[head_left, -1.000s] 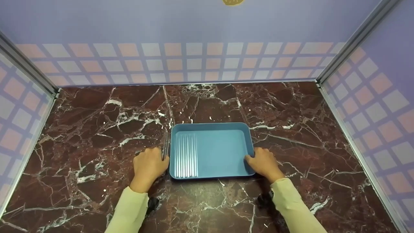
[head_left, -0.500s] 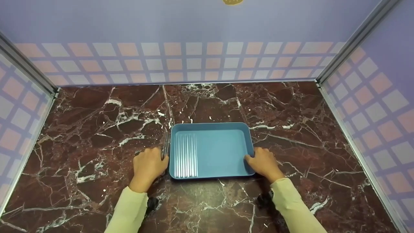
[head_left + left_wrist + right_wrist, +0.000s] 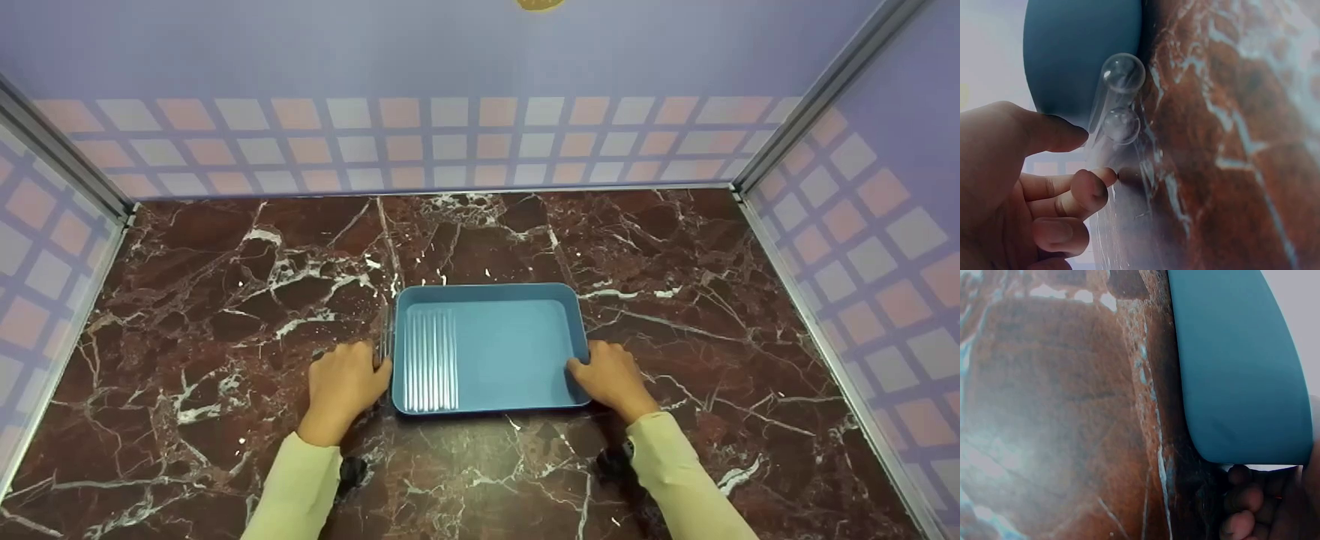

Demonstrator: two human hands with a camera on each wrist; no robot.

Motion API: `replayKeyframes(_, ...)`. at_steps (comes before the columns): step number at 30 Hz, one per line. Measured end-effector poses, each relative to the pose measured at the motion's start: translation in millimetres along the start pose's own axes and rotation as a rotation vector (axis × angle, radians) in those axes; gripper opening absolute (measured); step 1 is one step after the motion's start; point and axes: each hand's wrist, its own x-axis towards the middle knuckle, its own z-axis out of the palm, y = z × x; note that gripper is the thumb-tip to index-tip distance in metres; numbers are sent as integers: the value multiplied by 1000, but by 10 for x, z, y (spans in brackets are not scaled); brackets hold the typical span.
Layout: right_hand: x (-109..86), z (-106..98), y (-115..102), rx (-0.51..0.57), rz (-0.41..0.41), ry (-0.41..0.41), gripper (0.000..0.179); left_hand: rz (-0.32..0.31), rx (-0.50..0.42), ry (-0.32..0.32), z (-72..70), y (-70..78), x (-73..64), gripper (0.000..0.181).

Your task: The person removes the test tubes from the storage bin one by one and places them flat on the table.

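Observation:
A shallow blue rectangular tray (image 3: 517, 352) is in front of me. Along its left inner side, several clear tubes (image 3: 431, 364) lie in a row. My right hand (image 3: 615, 379) grips the tray's right wall, thumb over the rim and fingers curled outside it. Just beyond the left wall, my left hand (image 3: 345, 382) pinches clear, round-ended tubes between thumb and index finger, close against the tray. Two of their domed ends show in the left wrist view, one being the upper tube end (image 3: 1124, 73); the rest of those tubes passes behind the fingers (image 3: 1089, 188).
Dark red marble tabletop (image 3: 225, 300) with white veins spreads around the tray. A lilac back wall (image 3: 450, 60) with pink and white squares closes the far side, and similar panels stand left and right. Black wrist straps (image 3: 352, 472) show under the pale sleeves (image 3: 296, 487).
Almost nothing differs. The clear tubes at my left hand have shifted very slightly toward the tray; the tray and my right hand stay in place.

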Motion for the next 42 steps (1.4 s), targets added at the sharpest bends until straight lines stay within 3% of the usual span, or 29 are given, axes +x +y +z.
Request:
replayKeyframes(30,5,-18,-14,9,9,-16,32,28,15,73,-77,3,-34,46)
replayKeyframes(42,-8,-8,-8,10,-1,-3,37,12,21,65,-120,18,-53,44)
